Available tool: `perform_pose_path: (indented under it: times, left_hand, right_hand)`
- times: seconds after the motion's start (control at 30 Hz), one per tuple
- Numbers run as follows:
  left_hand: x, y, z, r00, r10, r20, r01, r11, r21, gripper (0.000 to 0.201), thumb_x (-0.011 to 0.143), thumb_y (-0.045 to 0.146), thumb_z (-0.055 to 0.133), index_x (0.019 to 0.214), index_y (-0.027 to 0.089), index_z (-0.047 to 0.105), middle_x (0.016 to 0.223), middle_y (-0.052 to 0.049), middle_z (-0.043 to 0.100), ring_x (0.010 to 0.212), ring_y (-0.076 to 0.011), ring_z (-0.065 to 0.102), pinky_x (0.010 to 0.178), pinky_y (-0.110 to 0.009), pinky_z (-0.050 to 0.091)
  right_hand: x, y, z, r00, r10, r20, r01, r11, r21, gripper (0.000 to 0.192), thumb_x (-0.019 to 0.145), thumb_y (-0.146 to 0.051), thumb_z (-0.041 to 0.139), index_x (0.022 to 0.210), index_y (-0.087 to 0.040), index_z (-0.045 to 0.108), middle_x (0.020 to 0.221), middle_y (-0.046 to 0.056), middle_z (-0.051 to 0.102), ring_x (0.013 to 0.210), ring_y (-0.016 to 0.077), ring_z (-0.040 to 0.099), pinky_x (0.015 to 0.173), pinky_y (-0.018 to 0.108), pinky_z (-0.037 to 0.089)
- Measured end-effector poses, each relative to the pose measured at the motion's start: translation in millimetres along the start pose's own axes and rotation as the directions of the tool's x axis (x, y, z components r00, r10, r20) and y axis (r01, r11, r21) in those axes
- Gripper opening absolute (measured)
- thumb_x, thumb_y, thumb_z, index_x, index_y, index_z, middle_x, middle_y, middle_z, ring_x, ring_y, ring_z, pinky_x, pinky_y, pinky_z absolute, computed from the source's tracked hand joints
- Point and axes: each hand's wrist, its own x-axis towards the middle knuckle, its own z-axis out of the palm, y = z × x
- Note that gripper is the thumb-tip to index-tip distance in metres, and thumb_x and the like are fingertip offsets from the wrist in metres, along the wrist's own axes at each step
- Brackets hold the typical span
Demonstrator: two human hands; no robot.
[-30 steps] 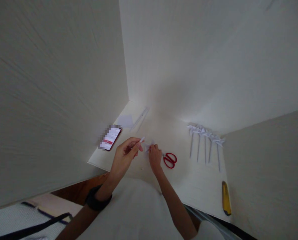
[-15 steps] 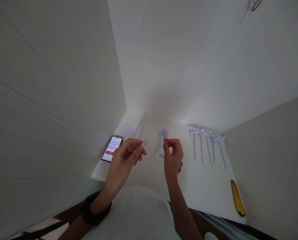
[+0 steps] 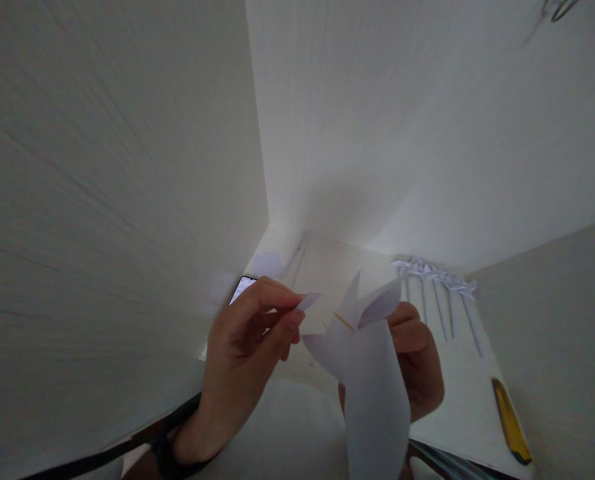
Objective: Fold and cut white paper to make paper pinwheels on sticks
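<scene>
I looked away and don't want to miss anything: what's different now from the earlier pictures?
The right hand took the big paper off the table and lifted it toward the camera. The scissors no longer show. The left hand still pinches the small paper. The paper-topped sticks and yellow cutter stayed on the table.
</scene>
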Motion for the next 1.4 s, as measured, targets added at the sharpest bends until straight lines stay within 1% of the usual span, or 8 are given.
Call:
perform_pose_path:
  times: [0.17, 0.3, 0.5, 0.73, 0.87, 1.0, 1.23, 1.4]
  left_hand:
    - [-2.0, -1.8, 1.3, 0.998, 0.007, -0.068, -0.009, 1.000, -0.029, 0.010, 0.087, 0.014, 0.062, 0.085, 0.023, 0.066, 0.079, 0.003, 0.058, 0.054, -0.0039, 0.052, 0.042, -0.012, 0.042]
    - [-3.7, -3.8, 4.8, 0.995, -0.022, -0.095, 0.015, 0.997, -0.070, 0.008, 0.085, 0.016, 0.065, 0.084, 0.024, 0.066, 0.075, 0.004, 0.058, 0.051, -0.0050, 0.051, 0.040, -0.014, 0.043]
    - [-5.8, -2.7, 6.1, 0.991, -0.043, -0.126, 0.030, 0.994, -0.107, 0.008, 0.083, 0.017, 0.068, 0.081, 0.023, 0.065, 0.072, 0.004, 0.058, 0.053, -0.0046, 0.053, 0.043, -0.012, 0.044]
    - [-13.7, -0.5, 4.9, 0.988, -0.005, -0.155, -0.010, 0.996, -0.094, 0.009, 0.083, 0.014, 0.068, 0.081, 0.023, 0.067, 0.074, 0.004, 0.060, 0.057, -0.0048, 0.055, 0.046, -0.013, 0.046]
    - [-17.7, -0.1, 2.4, 0.987, 0.031, -0.160, -0.035, 0.999, -0.026, 0.011, 0.083, 0.014, 0.068, 0.081, 0.025, 0.068, 0.073, 0.003, 0.058, 0.057, -0.0074, 0.054, 0.045, -0.017, 0.046]
    - [-20.7, -1.1, -1.0, 0.984, 0.091, -0.153, -0.078, 0.993, 0.090, 0.012, 0.083, 0.015, 0.068, 0.083, 0.028, 0.069, 0.076, 0.000, 0.061, 0.064, -0.0116, 0.057, 0.046, -0.022, 0.046]
    - [-25.2, 1.5, -3.8, 0.975, 0.179, -0.134, -0.146, 0.963, 0.225, 0.015, 0.082, 0.012, 0.069, 0.085, 0.026, 0.070, 0.076, 0.000, 0.063, 0.065, -0.0127, 0.057, 0.046, -0.023, 0.043]
    - [-26.8, 2.5, -5.2, 0.962, 0.233, -0.142, -0.186, 0.941, 0.284, 0.020, 0.080, 0.007, 0.069, 0.085, 0.026, 0.070, 0.079, 0.001, 0.066, 0.073, -0.0138, 0.060, 0.056, -0.025, 0.048]
  right_hand:
    - [-1.2, -3.7, -0.8, 0.998, 0.016, 0.059, -0.012, 0.997, -0.072, 0.013, 0.080, -0.012, 0.064, 0.072, -0.020, 0.060, 0.064, -0.002, 0.050, 0.061, 0.0133, 0.046, 0.050, 0.028, 0.037]
    - [-3.8, -2.2, -3.0, 0.996, 0.023, 0.083, -0.013, 0.993, -0.113, 0.013, 0.079, -0.011, 0.066, 0.074, -0.022, 0.060, 0.064, -0.001, 0.051, 0.061, 0.0147, 0.047, 0.050, 0.030, 0.037]
    - [-6.5, -2.4, -2.6, 0.993, 0.051, 0.104, -0.043, 0.996, -0.083, 0.018, 0.073, -0.003, 0.065, 0.074, -0.020, 0.061, 0.067, -0.001, 0.054, 0.065, 0.0144, 0.050, 0.054, 0.030, 0.038]
    - [-9.2, -6.5, -2.8, 0.989, 0.062, 0.134, -0.055, 0.997, -0.056, 0.019, 0.071, 0.000, 0.064, 0.075, -0.019, 0.062, 0.064, -0.002, 0.052, 0.065, 0.0140, 0.049, 0.052, 0.029, 0.037]
    - [-11.3, -9.7, -2.1, 0.987, 0.082, 0.139, -0.072, 0.994, -0.081, 0.022, 0.071, 0.002, 0.063, 0.075, -0.020, 0.062, 0.065, -0.002, 0.052, 0.066, 0.0145, 0.050, 0.052, 0.028, 0.037]
    - [-13.1, -11.0, -2.0, 0.986, 0.098, 0.135, -0.092, 0.995, -0.048, 0.023, 0.070, 0.004, 0.064, 0.075, -0.019, 0.063, 0.067, -0.002, 0.053, 0.066, 0.0137, 0.050, 0.052, 0.028, 0.038]
    - [-14.6, -11.5, -2.9, 0.983, 0.119, 0.140, -0.110, 0.992, -0.070, 0.021, 0.073, -0.001, 0.066, 0.076, -0.022, 0.063, 0.066, -0.002, 0.053, 0.067, 0.0150, 0.052, 0.052, 0.028, 0.039]
    - [-15.9, -12.3, -4.6, 0.973, 0.163, 0.162, -0.152, 0.985, -0.075, 0.022, 0.073, 0.001, 0.064, 0.076, -0.021, 0.063, 0.067, -0.002, 0.053, 0.066, 0.0137, 0.051, 0.053, 0.027, 0.039]
